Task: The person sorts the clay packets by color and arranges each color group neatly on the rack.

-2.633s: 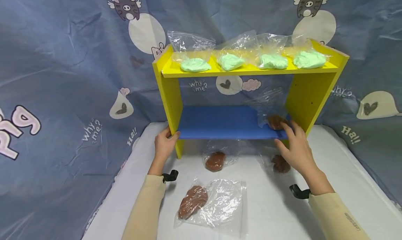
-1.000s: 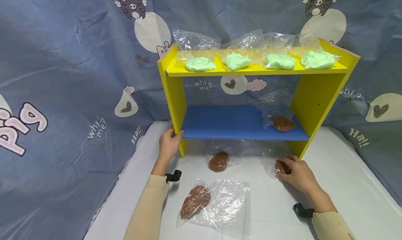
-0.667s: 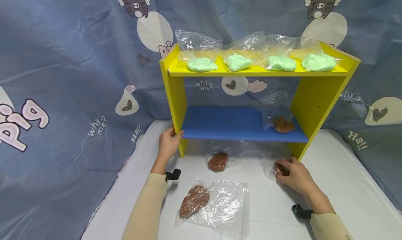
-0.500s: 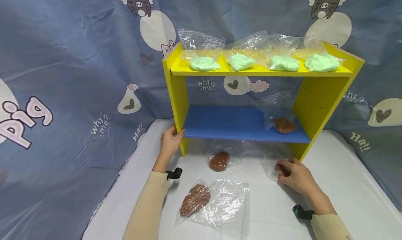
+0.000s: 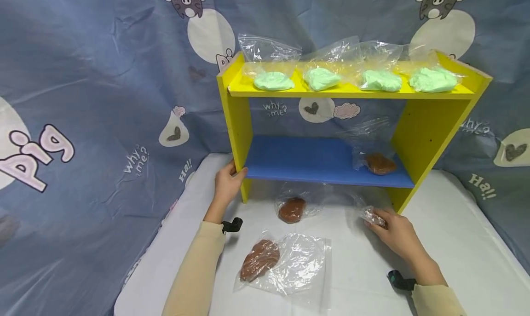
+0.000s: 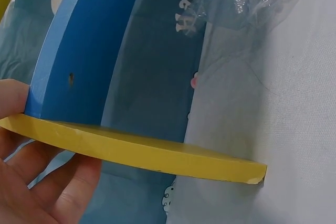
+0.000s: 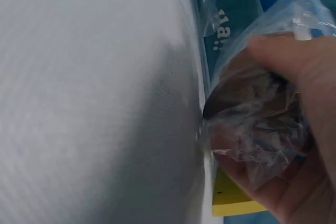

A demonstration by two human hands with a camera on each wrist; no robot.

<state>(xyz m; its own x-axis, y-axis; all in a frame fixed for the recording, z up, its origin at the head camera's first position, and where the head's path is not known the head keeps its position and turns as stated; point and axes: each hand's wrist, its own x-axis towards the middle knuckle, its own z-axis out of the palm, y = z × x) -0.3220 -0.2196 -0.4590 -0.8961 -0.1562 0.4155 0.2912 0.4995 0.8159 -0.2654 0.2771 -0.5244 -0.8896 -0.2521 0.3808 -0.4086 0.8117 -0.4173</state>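
Note:
My left hand (image 5: 227, 186) grips the yellow side panel (image 6: 136, 148) of a small shelf unit, thumb at the end of the blue shelf (image 5: 306, 159) and fingers behind the panel. By the foot of the right panel, my right hand (image 5: 399, 233) holds a brown clay-like lump (image 7: 247, 87) in a clear plastic bag. The right wrist view shows thumb and fingers around it, with crinkled film over the palm. Above, a similar bagged brown lump (image 5: 380, 163) lies at the blue shelf's right end.
One bagged brown lump (image 5: 292, 210) lies under the shelf, and another (image 5: 260, 260) lies nearer on the white tabletop (image 5: 356, 279). Several bagged mint-green lumps (image 5: 322, 78) line the yellow top shelf (image 5: 352, 94). A patterned blue cloth (image 5: 124, 77) hangs behind.
My right hand has left the lump on the blue shelf, come down to the one below and taken hold of it, lately turning it in its grip. My left hand keeps its hold.

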